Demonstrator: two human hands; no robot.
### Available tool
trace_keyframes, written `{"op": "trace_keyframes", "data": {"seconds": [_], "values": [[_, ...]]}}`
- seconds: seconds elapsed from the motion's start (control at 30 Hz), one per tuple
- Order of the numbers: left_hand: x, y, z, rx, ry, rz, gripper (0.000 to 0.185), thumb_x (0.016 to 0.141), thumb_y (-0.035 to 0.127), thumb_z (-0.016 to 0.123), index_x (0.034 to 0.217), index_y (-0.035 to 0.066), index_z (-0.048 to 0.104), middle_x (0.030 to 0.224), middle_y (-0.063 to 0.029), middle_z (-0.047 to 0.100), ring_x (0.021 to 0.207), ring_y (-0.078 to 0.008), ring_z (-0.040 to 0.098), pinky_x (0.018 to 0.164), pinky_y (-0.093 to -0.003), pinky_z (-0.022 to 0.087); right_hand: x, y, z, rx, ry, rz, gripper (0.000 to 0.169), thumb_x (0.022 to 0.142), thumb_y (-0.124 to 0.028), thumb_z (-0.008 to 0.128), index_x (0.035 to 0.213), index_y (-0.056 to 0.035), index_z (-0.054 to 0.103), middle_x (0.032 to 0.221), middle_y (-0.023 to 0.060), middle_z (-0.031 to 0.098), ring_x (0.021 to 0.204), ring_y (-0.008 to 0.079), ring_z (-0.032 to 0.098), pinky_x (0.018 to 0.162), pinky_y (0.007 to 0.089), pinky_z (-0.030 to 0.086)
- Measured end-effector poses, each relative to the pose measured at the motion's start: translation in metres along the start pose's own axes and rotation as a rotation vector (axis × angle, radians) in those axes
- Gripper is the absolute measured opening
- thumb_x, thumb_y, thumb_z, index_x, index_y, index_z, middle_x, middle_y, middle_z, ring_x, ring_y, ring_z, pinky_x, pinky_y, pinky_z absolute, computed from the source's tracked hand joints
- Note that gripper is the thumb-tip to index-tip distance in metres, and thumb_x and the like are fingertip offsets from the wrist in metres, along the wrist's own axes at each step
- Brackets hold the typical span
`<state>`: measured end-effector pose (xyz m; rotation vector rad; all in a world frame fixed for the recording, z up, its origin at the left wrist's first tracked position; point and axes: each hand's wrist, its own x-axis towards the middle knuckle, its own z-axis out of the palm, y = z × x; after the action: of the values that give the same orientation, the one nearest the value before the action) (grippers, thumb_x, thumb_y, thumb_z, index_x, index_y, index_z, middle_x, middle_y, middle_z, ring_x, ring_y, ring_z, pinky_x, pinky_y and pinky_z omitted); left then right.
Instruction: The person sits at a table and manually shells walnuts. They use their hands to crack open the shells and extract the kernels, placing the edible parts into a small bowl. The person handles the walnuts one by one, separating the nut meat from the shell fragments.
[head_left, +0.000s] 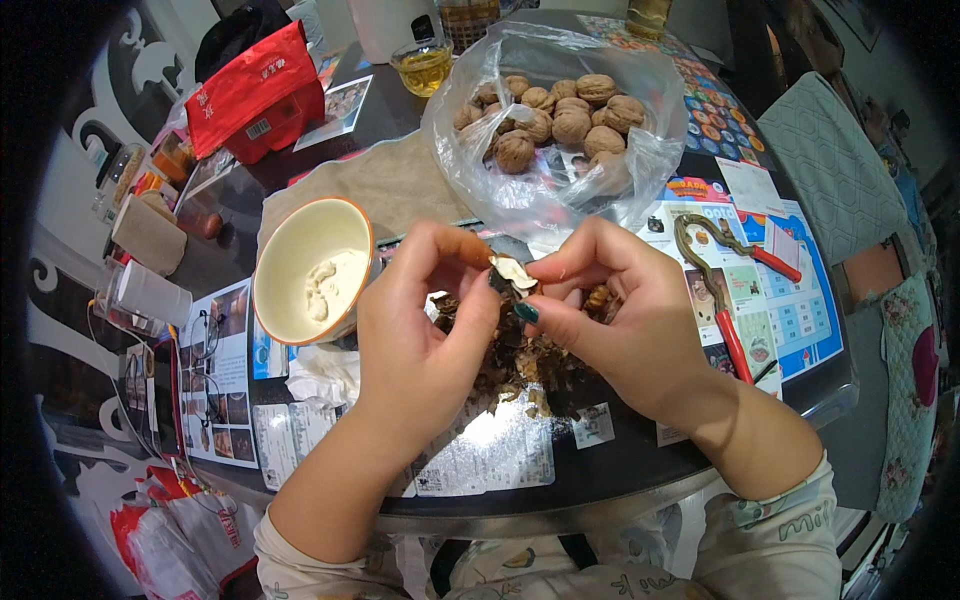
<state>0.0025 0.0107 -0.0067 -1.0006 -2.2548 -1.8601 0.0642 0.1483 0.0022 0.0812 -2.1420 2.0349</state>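
Note:
Between my two hands, above a heap of brown shell and skin bits (525, 367), is a pale piece of walnut kernel (514, 274). My left hand (435, 322) grips its left side with thumb and forefinger. The fingertips of my right hand (622, 315) pinch its right side, and a brown walnut piece (598, 298) shows by the curled fingers. A cream bowl with an orange rim (279, 300) stands left of my left hand with pale kernel pieces (326, 289) in it. Whole walnuts (571, 124) lie in an open clear plastic bag (652, 157) beyond my hands.
A plier-type nutcracker with red handles (731, 337) lies open on printed sheets at the right. Crumpled tissue (326, 375) lies below the bowl. A glass cup of yellow liquid (424, 71) and a red pouch (259, 97) stand farther back. Eyeglasses (206, 337) rest at the left.

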Motion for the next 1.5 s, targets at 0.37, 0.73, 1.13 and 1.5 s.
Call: {"op": "trace_keyframes", "data": {"seconds": [0.37,0.73,1.13,1.5], "values": [[0.001,0.003,0.000,0.278,-0.020,0.180,0.008,0.067,-0.003,0.047,0.074,-0.001,0.044,0.067,-0.0096,0.048,0.059,-0.0186,0.048,0.055,-0.0266,0.038,-0.005,0.001,0.004,-0.261,0.039,-0.104,0.013,0.070,0.002,0.059,0.078,-0.0005,0.049,0.066,-0.0009,0.051,0.057,-0.0004,0.040,0.050,0.0144,0.034],[0.001,-0.006,0.006,0.076,0.100,0.199,0.008,0.064,-0.005,0.046,0.071,-0.003,0.046,0.072,-0.0117,0.050,0.063,-0.0186,0.048,0.059,-0.0257,0.039,-0.004,-0.002,0.006,-0.093,0.024,-0.013,0.013,0.070,0.001,0.058,0.078,0.0006,0.049,0.069,0.0007,0.052,0.061,0.0019,0.046,0.054,0.0151,0.037],[-0.002,-0.003,0.002,-0.290,0.067,-0.030,0.010,0.071,-0.002,0.042,0.081,-0.001,0.044,0.076,-0.0041,0.047,0.070,-0.0084,0.046,0.066,-0.0199,0.038,0.004,-0.003,-0.006,0.329,-0.004,0.188,0.014,0.073,-0.004,0.055,0.083,0.0029,0.049,0.069,0.0063,0.055,0.062,0.0067,0.051,0.056,0.0168,0.040],[0.000,-0.006,-0.006,-0.168,-0.028,0.031,0.007,0.075,0.001,0.048,0.080,-0.001,0.044,0.071,-0.0032,0.048,0.066,-0.0072,0.045,0.061,-0.0198,0.037,0.004,-0.002,-0.011,0.470,-0.081,0.233,0.019,0.076,-0.012,0.055,0.087,0.0021,0.049,0.069,0.0055,0.056,0.061,0.0049,0.051,0.054,0.0141,0.037]]}}
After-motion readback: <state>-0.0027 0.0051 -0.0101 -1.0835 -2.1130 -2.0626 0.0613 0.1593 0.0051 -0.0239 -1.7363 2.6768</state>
